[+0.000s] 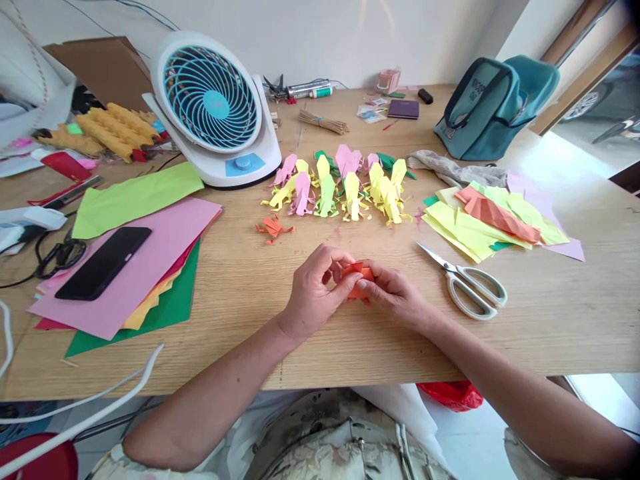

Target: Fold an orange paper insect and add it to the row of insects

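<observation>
Between both hands, just above the table's near half, is a small piece of folded orange paper (361, 288). My left hand (320, 287) pinches its left side between thumb and fingers. My right hand (393, 290) grips the right side, thumb in front. Fingers cover much of the paper, so its full shape is hidden. Beyond my hands lies a small orange folded paper figure (273, 228). Behind it stand several folded paper figures in yellow, pink and green, among them a light green one (326, 195). Scissors (467, 283) with white handles rest to the right of my right hand, blades partly apart.
A phone (103, 263) lies on stacked coloured paper (165, 220) at left. Behind it stands a white and blue fan (213, 107). Coloured paper pieces (455, 230) and a grey cloth (457, 168) lie at right, with a teal bag (493, 107) farther back. Thin sticks (323, 121) lie near the back.
</observation>
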`<state>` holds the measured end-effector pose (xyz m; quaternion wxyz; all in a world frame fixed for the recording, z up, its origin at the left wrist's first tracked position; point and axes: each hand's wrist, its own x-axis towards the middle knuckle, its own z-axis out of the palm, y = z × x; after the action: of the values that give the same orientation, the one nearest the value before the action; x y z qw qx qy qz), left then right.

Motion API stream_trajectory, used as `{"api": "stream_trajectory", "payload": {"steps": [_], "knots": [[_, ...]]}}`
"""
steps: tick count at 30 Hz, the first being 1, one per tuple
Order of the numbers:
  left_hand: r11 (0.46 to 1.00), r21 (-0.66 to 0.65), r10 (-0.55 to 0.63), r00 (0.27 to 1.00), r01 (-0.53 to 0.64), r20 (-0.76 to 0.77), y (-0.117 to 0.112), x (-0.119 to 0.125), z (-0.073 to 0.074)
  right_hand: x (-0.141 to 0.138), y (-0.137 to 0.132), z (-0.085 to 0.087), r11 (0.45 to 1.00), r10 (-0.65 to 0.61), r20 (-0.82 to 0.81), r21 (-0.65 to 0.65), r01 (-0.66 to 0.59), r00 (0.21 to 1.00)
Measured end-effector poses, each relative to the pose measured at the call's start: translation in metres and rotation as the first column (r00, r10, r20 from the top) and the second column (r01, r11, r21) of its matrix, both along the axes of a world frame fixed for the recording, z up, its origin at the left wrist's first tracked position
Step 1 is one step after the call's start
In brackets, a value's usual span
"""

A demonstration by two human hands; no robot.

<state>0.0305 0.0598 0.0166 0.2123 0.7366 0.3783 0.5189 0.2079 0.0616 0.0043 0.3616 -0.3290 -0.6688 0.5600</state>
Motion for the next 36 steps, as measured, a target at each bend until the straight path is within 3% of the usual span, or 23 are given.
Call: {"api": "stream_trajectory", "payload": {"steps": [11, 28, 36], "knots": [[0.995, 0.084, 0.05, 0.997, -0.046, -0.052, 0.0008, -0.0009, 0.0, -0.0001, 0.0012, -0.0029, 0.999, -0.001, 0.011, 0.035, 0.001, 1.0], [0.995, 0.088, 0.066, 0.992, -0.057, -0.104, 0.0007, -0.0019, -0.0002, 0.002, 0.001, -0.0024, 1.0, -0.011, 0.034, -0.001, 0.011, 0.999], [0.957, 0.288, 0.111, 0.968, -0.042, -0.227, 0.0017, -0.0059, -0.0018, 0.0015, 0.002, -0.0002, 0.998, -0.067, 0.037, 0.011, 0.066, 0.997]]}}
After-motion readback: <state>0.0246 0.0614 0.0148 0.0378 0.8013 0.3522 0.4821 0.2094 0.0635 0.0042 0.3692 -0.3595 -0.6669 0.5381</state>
